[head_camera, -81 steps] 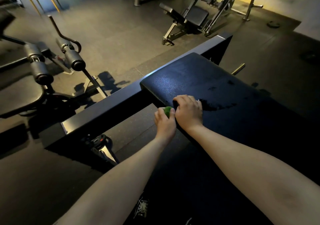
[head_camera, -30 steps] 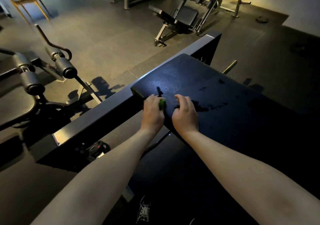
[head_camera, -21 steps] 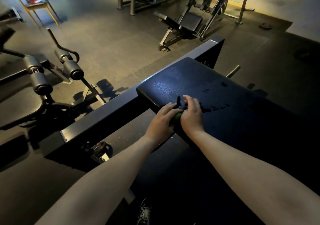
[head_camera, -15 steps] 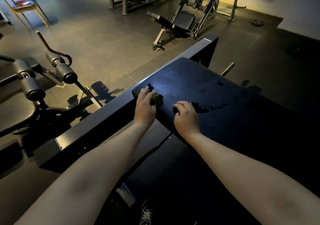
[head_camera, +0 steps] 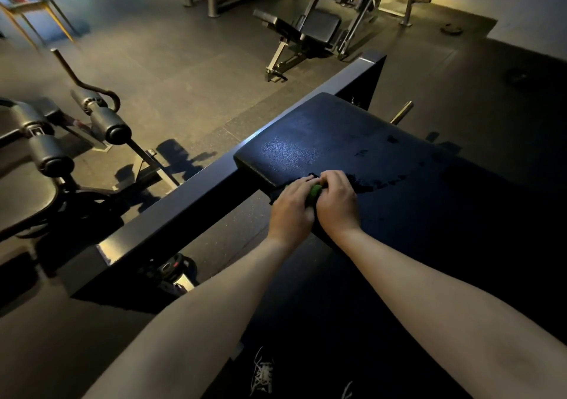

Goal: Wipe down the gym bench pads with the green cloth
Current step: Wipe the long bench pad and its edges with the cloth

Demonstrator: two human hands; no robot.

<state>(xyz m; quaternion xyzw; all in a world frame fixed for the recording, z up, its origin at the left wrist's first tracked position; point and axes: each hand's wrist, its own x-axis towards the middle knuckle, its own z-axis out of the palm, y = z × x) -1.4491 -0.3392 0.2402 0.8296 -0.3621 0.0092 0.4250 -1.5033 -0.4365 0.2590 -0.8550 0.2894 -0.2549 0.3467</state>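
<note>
Head view, and both hands are down on the near-left corner of the pad (head_camera: 352, 140), bunched together over the cloth (head_camera: 315, 190). Only a sliver of green shows between them, so the cloth looks balled up small rather than spread flat. The left hand (head_camera: 290, 211) curls round it from the frame side, fingers wrapped over the wad; the right hand (head_camera: 337, 203) closes in from the other side, fingers bent and pinching the same bundle, likely to press it hard into the corner edge where grime would collect. A wet streak (head_camera: 380, 180) glistens just beyond the right hand, suggesting that part is already damp. The far end of the pad lies dry-looking under the light. The steel frame (head_camera: 184, 208) runs along the left, touching the pad.
</note>
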